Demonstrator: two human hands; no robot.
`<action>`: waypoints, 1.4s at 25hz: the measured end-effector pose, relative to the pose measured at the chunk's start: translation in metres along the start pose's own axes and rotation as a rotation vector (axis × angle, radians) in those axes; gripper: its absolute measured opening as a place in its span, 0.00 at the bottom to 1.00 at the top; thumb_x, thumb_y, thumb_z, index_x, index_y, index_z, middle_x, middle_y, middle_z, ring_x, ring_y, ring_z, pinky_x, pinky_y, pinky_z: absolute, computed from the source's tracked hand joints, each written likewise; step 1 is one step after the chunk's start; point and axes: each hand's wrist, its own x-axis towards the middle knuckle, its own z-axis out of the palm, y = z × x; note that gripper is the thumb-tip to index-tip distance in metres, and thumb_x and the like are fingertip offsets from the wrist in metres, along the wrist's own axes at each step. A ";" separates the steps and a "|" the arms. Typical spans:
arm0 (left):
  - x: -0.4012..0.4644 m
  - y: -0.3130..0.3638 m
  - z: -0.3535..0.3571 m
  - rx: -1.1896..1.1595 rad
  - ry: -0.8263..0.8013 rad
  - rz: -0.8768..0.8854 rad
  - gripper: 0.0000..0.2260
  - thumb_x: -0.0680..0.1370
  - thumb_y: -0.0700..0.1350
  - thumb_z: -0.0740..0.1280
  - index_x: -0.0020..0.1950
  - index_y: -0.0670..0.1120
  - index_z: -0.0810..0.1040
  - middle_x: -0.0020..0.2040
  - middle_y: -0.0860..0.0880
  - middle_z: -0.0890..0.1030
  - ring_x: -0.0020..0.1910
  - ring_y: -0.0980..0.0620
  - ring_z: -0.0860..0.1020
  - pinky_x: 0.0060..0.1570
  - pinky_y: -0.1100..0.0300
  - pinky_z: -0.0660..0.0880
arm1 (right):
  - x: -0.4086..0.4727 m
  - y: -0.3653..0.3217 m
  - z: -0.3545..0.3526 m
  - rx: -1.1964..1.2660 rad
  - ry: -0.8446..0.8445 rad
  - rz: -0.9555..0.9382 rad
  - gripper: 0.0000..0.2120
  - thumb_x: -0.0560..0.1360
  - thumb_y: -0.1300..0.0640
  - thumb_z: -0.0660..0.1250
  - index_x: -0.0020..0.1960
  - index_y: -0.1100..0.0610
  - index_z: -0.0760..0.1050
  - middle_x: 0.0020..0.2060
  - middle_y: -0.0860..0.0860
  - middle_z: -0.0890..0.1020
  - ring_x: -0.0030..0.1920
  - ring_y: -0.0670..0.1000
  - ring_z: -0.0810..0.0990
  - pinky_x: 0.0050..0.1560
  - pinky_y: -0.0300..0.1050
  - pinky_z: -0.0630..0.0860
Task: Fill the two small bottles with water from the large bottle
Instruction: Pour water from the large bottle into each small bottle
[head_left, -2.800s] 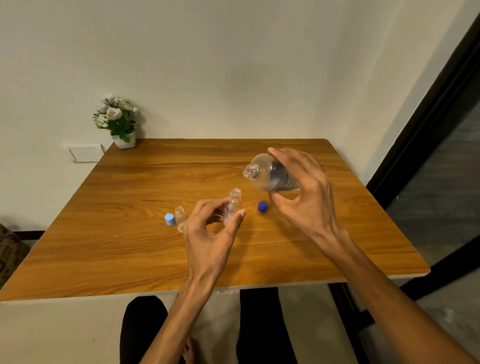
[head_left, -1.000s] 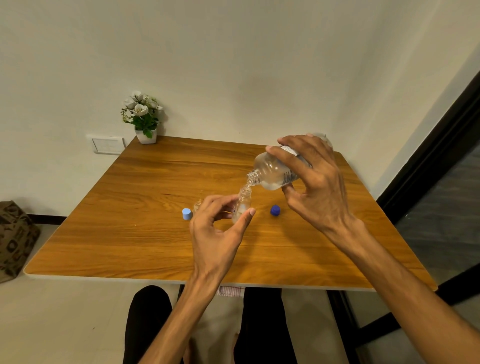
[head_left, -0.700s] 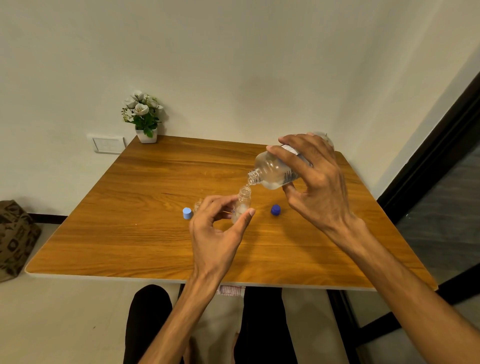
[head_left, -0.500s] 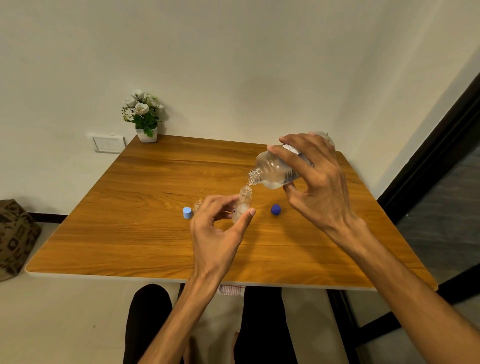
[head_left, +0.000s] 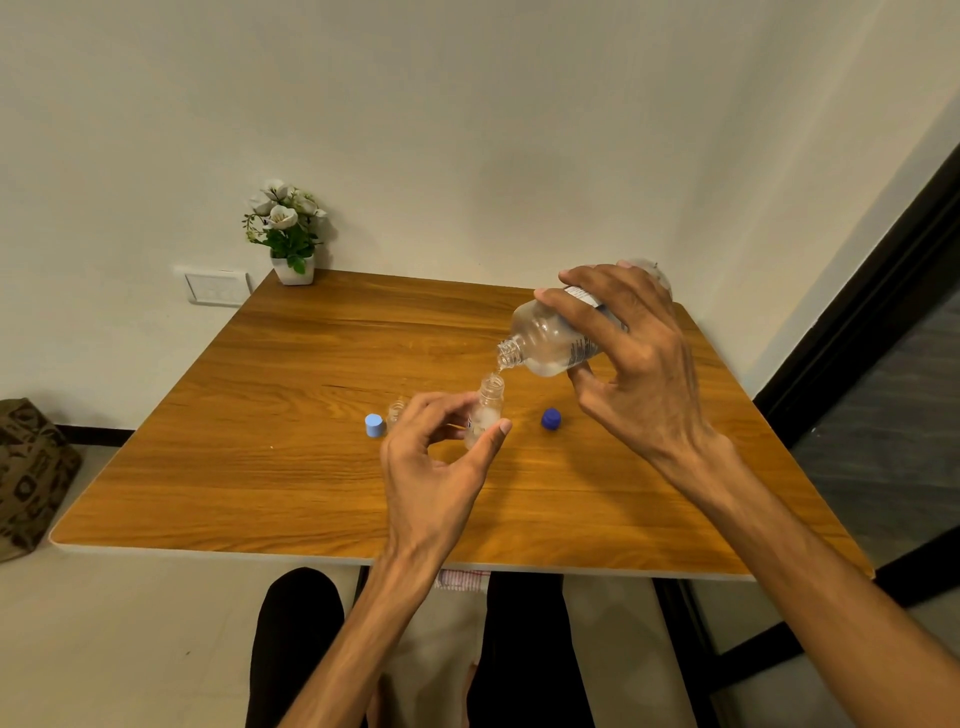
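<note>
Little moved, right hand (head_left: 636, 364) still gripping tilted large bottle (head_left: 550, 338), left hand (head_left: 434, 457) pinching small bottle (head_left: 485, 413)

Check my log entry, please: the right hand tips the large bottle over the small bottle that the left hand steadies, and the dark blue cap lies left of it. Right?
Not quite. In the head view the dark blue cap lies right of the small bottle; the rest holds.

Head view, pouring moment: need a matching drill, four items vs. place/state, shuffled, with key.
Items:
1. large bottle
2. small bottle under the spout
3. light blue cap
4. dark blue cap

States:
A. on table, left of left hand
B. tilted, gripped by right hand
C. on table, below the right hand
D. upright, steadied by left hand

Pairs: 1-B, 2-D, 3-A, 4-C
</note>
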 end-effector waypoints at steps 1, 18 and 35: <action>0.000 0.000 0.000 0.000 -0.002 0.002 0.15 0.71 0.43 0.83 0.55 0.45 0.87 0.51 0.51 0.85 0.49 0.52 0.84 0.47 0.55 0.84 | 0.000 0.000 0.000 -0.001 0.000 0.001 0.32 0.69 0.66 0.77 0.73 0.58 0.77 0.69 0.61 0.79 0.71 0.63 0.76 0.76 0.60 0.69; 0.000 0.001 0.001 -0.019 -0.004 -0.007 0.14 0.71 0.42 0.83 0.55 0.45 0.86 0.51 0.51 0.85 0.50 0.53 0.84 0.47 0.52 0.85 | 0.001 0.001 -0.002 -0.014 0.001 -0.008 0.32 0.69 0.66 0.77 0.72 0.58 0.77 0.69 0.61 0.79 0.71 0.64 0.76 0.74 0.61 0.70; -0.001 0.000 0.002 -0.016 -0.007 -0.009 0.14 0.71 0.43 0.83 0.55 0.45 0.87 0.50 0.52 0.85 0.49 0.51 0.84 0.46 0.52 0.84 | 0.000 0.000 -0.003 -0.017 0.001 -0.003 0.31 0.70 0.65 0.77 0.72 0.58 0.78 0.69 0.60 0.80 0.71 0.63 0.76 0.73 0.61 0.71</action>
